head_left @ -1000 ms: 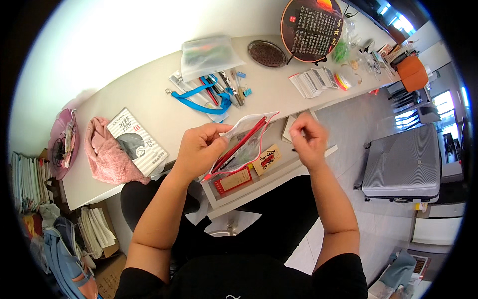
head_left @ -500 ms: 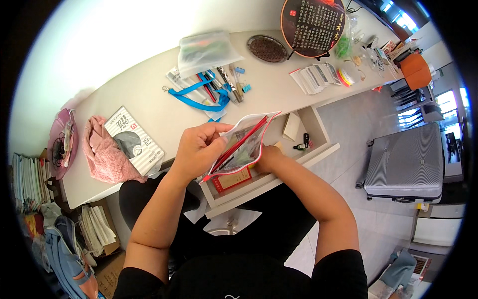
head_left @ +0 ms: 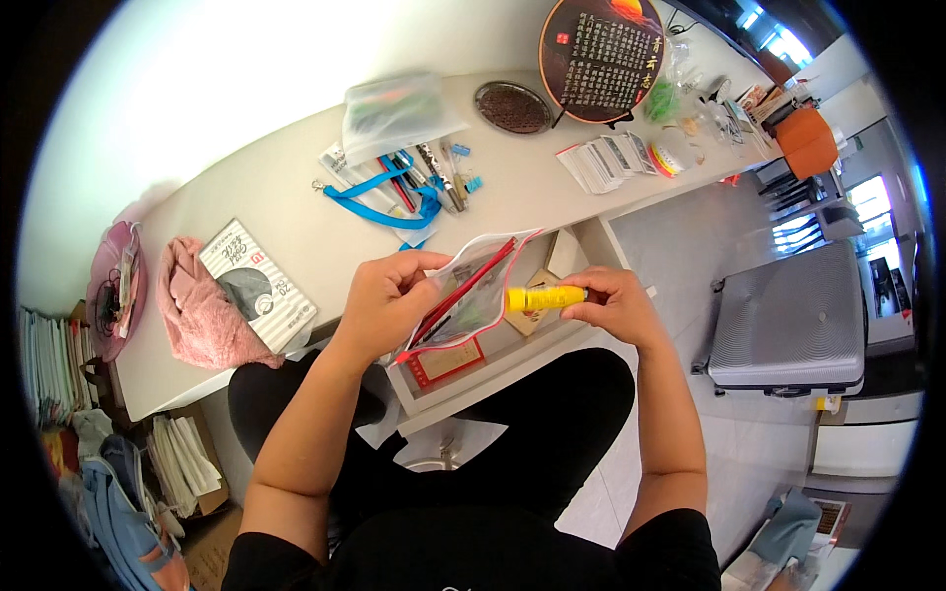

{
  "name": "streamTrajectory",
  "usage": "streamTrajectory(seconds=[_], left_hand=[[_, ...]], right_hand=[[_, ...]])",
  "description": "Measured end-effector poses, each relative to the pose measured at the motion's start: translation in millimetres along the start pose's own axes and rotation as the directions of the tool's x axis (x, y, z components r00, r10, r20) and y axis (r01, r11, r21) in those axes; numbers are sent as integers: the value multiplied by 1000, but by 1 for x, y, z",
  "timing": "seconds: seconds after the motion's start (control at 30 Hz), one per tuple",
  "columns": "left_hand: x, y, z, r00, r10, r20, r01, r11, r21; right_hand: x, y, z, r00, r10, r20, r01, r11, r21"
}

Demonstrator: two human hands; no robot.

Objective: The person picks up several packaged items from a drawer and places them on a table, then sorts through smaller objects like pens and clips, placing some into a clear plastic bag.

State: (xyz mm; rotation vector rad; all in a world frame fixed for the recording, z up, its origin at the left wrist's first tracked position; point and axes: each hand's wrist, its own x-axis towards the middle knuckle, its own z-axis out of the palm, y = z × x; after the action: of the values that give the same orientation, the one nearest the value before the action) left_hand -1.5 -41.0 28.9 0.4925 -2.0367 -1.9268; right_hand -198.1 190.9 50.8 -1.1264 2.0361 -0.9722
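Currently pinches a clear pouch [head_left: 480, 317] by its edge between left hand [head_left: 387, 303] thumb and fingers; grips a yellow tube [head_left: 542, 297] at its far end in right hand [head_left: 619, 305], fingertips nearly together, beside the pouch's red-trimmed side. Partly blocks the open drawer [head_left: 463, 396] with both. Faces a blue lanyard [head_left: 370, 211] beyond, on the desk [head_left: 512, 187].

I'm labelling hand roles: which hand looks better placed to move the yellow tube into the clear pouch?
Right, probably: the right hand grips the yellow tube near one end, the other end facing the clear pouch. The left hand is busy holding that pouch.
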Motion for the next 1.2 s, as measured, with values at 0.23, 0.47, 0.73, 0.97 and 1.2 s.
streamTrajectory(seconds=[0.23, 0.47, 0.73, 0.97, 1.2], left_hand=[[-2, -1, 5, 1000, -7, 0, 7, 999, -50], [-3, -5, 1, 998, 9, 63, -6, 999, -44], [-2, -6, -1, 998, 11, 63, -9, 999, -36], [-10, -3, 16, 994, 107, -5, -107, 994, 35], [-35, -11, 65, 815, 552, 174, -570, 714, 407]], right_hand=[[1, -31, 15, 988, 34, -151, 12, 956, 295], [29, -63, 37, 926, -376, 19, 371, 902, -221], [38, -68, 56, 922, -312, -227, 175, 863, -475], [32, -38, 73, 800, 266, -538, -75, 934, 350], [7, -21, 118, 913, 407, -3, -74, 173, 982]])
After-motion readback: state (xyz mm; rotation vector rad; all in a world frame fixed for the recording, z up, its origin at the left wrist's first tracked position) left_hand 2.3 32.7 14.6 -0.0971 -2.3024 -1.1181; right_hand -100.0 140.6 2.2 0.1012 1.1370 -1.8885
